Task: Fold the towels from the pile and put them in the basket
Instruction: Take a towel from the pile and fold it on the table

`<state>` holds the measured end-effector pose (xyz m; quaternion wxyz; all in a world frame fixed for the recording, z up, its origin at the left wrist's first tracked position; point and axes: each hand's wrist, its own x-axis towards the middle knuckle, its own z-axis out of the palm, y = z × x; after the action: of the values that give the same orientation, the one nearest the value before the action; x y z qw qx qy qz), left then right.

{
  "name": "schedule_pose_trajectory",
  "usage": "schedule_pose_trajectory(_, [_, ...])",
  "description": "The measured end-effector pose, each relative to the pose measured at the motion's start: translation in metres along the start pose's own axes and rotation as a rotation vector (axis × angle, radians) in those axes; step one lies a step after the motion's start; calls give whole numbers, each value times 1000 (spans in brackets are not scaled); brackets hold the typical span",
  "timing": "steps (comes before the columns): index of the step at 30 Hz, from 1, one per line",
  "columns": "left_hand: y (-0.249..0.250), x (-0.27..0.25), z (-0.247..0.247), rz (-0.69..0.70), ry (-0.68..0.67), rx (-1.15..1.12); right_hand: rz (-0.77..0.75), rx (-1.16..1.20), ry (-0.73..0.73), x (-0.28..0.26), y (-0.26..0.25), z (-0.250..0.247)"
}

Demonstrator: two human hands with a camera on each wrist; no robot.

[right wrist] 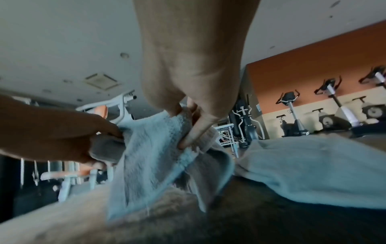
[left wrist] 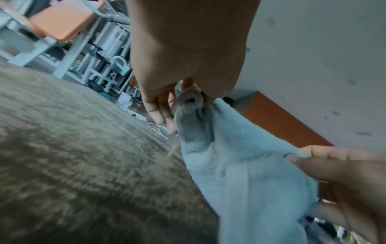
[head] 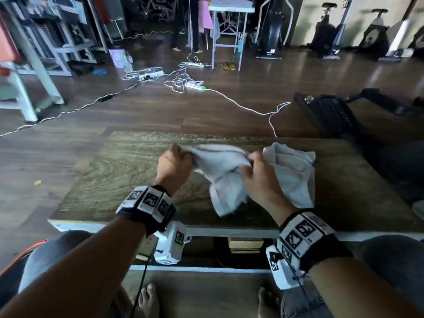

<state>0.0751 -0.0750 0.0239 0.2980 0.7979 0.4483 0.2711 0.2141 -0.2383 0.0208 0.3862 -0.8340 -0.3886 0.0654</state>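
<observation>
- Both hands grip 1 white towel (head: pixel 220 173) above the table (head: pixel 119 171); the left hand (head: pixel 174 167) has its fingers curled round one bunched end, the right hand (head: pixel 260 177) pinches the other end between thumb and fingers
- From the left wrist view, the left hand (left wrist: pixel 183 69) clamps a rolled corner of the towel (left wrist: pixel 240 165) at its fingertips, with 2 fingers (left wrist: pixel 160 113) pointing down beside the cloth; the right hand (left wrist: pixel 344 178) pinches the fabric lower down
- From the right wrist view, the right hand (right wrist: pixel 192 92) presses a folded edge of the towel (right wrist: pixel 150 158) between thumb and forefinger; the left hand (right wrist: pixel 62 132) grips the opposite bunch
- Between the hands the towel stretches loosely, and its lower part hangs down to touch the table near the front edge; a thin dark stripe runs along its hem
- Just beside the right hand lies a second towel (head: pixel 291 173), crumpled on the right part of the table; it shows in the right wrist view as a pale heap (right wrist: pixel 313 168)
- Each wrist wears a black band (head: pixel 146 205) with square printed markers
- Beyond the table, white cables (head: pixel 181 81) and power strips lie on the wooden floor (head: pixel 137 111); exercise bikes (right wrist: pixel 292 118) stand along the far wall
</observation>
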Motion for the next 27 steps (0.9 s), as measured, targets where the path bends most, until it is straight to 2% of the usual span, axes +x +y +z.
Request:
schedule_pose_trajectory(3, [3,13,-17,-19,52,-96,-97,100,-8,18,-17,4])
schedule_pose_trajectory(7, [-6,15,-29,-19,-132,-87,-83,-8,-231,30,-14,9])
schedule_pose_trajectory(9, [-19,13,-27,-49,-176,-55,-122,-49,-285,24,-7,12])
schedule_pose_trajectory(13, [-24,8,-16,-123,-276,-137,-203,-202,-457,12,-6,30])
schedule_pose_trajectory(16, [-6,12,-15,-68,-218,-62,-216,-403,-496,10,-3,48])
schedule_pose_trajectory(19, [-4,20,-19,-12,-111,44,-144,-584,-560,7,13,57])
schedule_pose_trajectory(23, [-11,24,-18,-4,-60,196,-200,-541,-446,5,27,53])
schedule_pose_trajectory(27, [-6,12,-9,188,-87,379,-171,-413,-370,7,26,44])
